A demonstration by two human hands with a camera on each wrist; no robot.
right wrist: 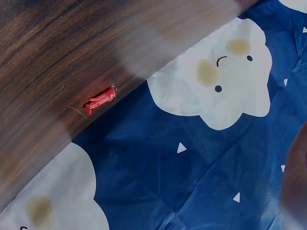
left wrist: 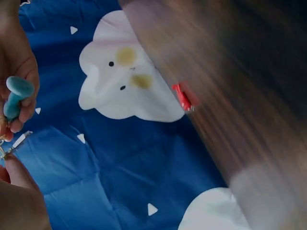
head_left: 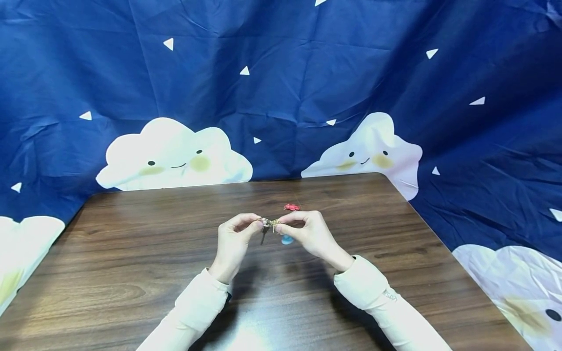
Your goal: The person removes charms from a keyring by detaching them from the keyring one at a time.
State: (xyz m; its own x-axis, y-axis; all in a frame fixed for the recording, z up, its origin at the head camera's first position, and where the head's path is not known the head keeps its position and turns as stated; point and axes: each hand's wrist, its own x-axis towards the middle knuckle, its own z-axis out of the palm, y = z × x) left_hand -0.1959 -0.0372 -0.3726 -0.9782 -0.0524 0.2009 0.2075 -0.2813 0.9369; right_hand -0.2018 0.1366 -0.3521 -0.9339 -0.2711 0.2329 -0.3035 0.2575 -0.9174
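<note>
Above the table, my left hand [head_left: 232, 243] pinches a metal key ring [head_left: 265, 222] between thumb and forefinger. A dark key [head_left: 262, 238] hangs from that ring. My right hand [head_left: 313, 234] pinches a small gold-coloured chain [head_left: 274, 224] right beside the ring, so the fingertips of both hands almost meet. Below the right fingers dangles a light blue charm [head_left: 287, 240]; in the left wrist view this charm [left wrist: 17, 97] has a rounded, flared end. Fingers cover part of where chain and ring come together.
A small red figure charm [head_left: 291, 207] with a metal loop lies on the brown wooden table [head_left: 145, 263], beyond the hands near the back edge. Behind the table hangs a blue cloth [head_left: 281, 73] printed with white clouds and triangles.
</note>
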